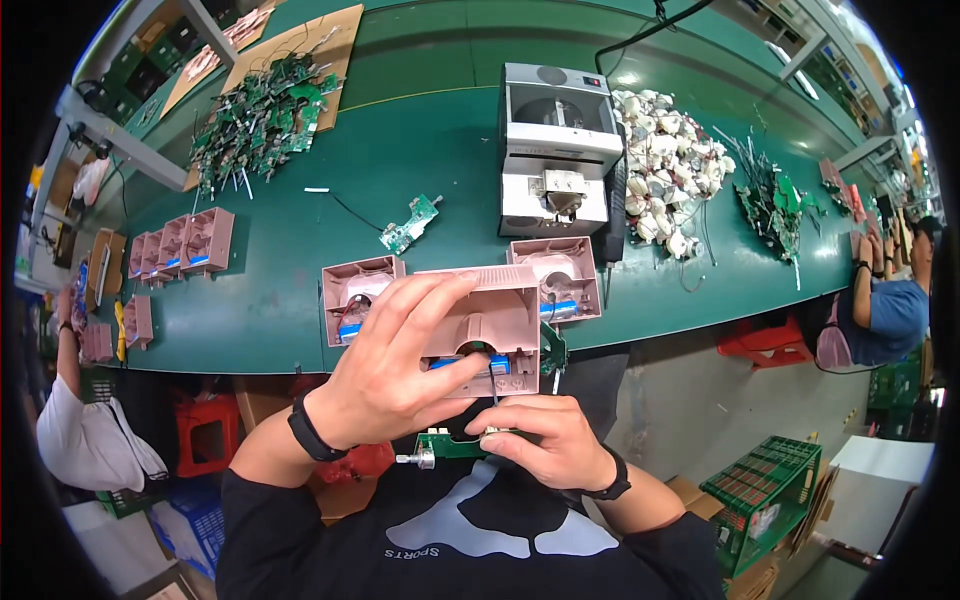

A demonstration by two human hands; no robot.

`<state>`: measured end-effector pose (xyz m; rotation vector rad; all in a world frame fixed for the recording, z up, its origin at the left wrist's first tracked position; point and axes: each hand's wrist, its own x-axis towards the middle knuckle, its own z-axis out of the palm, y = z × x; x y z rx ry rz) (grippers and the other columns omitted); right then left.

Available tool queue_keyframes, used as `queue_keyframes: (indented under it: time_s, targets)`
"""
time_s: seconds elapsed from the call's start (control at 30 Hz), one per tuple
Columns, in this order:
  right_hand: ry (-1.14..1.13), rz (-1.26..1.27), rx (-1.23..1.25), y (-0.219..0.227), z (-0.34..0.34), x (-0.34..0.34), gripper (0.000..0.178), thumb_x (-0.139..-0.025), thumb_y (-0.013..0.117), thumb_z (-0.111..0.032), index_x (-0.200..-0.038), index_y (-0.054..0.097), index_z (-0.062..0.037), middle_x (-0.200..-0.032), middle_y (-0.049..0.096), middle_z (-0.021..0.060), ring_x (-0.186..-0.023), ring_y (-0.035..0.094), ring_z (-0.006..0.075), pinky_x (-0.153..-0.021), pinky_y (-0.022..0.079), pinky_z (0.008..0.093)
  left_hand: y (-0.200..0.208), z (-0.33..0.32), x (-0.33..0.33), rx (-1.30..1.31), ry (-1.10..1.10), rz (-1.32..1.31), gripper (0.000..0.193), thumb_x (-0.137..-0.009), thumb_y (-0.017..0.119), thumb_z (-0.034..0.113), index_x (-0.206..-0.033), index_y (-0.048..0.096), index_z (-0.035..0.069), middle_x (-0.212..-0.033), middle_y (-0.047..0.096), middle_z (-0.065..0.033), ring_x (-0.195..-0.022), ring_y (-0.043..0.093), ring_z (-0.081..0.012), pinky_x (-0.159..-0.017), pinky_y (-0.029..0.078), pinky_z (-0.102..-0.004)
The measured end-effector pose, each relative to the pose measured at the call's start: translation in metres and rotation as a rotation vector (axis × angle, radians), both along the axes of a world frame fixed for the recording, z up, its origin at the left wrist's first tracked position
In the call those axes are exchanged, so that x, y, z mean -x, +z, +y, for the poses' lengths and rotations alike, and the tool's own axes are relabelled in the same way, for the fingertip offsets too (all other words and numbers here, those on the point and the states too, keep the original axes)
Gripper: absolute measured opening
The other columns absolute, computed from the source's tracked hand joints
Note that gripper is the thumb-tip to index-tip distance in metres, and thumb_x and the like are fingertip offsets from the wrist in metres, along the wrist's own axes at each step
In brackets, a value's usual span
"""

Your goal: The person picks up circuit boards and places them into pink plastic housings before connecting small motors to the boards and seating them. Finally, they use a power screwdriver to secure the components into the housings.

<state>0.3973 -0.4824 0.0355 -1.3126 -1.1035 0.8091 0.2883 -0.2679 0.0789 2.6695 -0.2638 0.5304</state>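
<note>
My left hand (395, 365) clamps the light, rigid pink housing (490, 325) at table edge; right hand (555, 440), at six o'clock, pinches the fragile green board (450, 445), seemingly by its edges.

The left hand (395, 365) grips a pink plastic housing (490, 325) above the lap, while the right hand (545, 440) pinches a small green circuit board (450, 445) just beneath it. Two more pink housings (355, 290) sit on the green table (400, 150), before a grey machine (555, 150).
</note>
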Motion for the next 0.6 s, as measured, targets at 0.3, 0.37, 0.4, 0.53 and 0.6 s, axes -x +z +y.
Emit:
queue_keyframes:
  time_s: [0.3,0.37,0.4,0.53,0.6]
  targets:
    - [0.048,-0.033,0.0,0.001,-0.003,0.001,0.017,-0.091,0.076,-0.004,-0.108,0.075,-0.0008,-0.094,0.076,0.01,-0.081,0.073,0.0244,-0.075,0.057,0.0332,0.0,-0.002,0.001,-0.045,-0.018,-0.042,0.048,-0.061,0.086,0.024,-0.104,0.072,0.01,-0.15,0.048,-0.0243,-0.132,0.05,-0.0424,-0.107,0.045,-0.0571]
    - [0.057,-0.06,-0.019,0.0,-0.003,0.001,0.019,-0.09,0.077,-0.005,-0.109,0.074,-0.0009,-0.093,0.076,0.0097,-0.08,0.073,0.0243,-0.074,0.057,0.0332,0.0,-0.003,0.002,-0.054,-0.022,-0.039,0.047,-0.061,0.086,0.024,-0.104,0.072,0.01,-0.15,0.048,-0.0244,-0.132,0.05,-0.0424,-0.107,0.045,-0.0569]
    - [0.057,-0.06,-0.02,-0.001,-0.003,0.001,0.019,-0.09,0.077,-0.005,-0.109,0.074,-0.0009,-0.093,0.076,0.0097,-0.08,0.073,0.0243,-0.074,0.057,0.0332,0.001,-0.003,0.002,-0.063,-0.025,-0.037,0.047,-0.061,0.086,0.023,-0.105,0.072,0.01,-0.15,0.048,-0.0246,-0.132,0.05,-0.0423,-0.107,0.045,-0.0568]
    - [-0.027,-0.397,-0.143,-0.009,-0.002,0.008,0.03,-0.088,0.078,-0.006,-0.116,0.069,0.0008,-0.092,0.075,0.0109,-0.078,0.073,0.0248,-0.071,0.057,0.0329,0.005,0.0,0.008,-0.097,-0.015,-0.09,0.046,-0.062,0.085,0.021,-0.105,0.074,0.011,-0.15,0.047,-0.025,-0.132,0.05,-0.0432,-0.106,0.046,-0.0571]
    - [-0.177,-0.587,-0.251,-0.013,-0.003,0.015,0.035,-0.089,0.076,-0.004,-0.121,0.063,0.0025,-0.091,0.074,0.0116,-0.076,0.073,0.023,-0.069,0.057,0.0321,0.008,0.003,0.011,-0.112,-0.016,-0.117,0.045,-0.062,0.086,0.021,-0.105,0.075,0.011,-0.15,0.047,-0.0252,-0.131,0.051,-0.0437,-0.106,0.046,-0.0573]
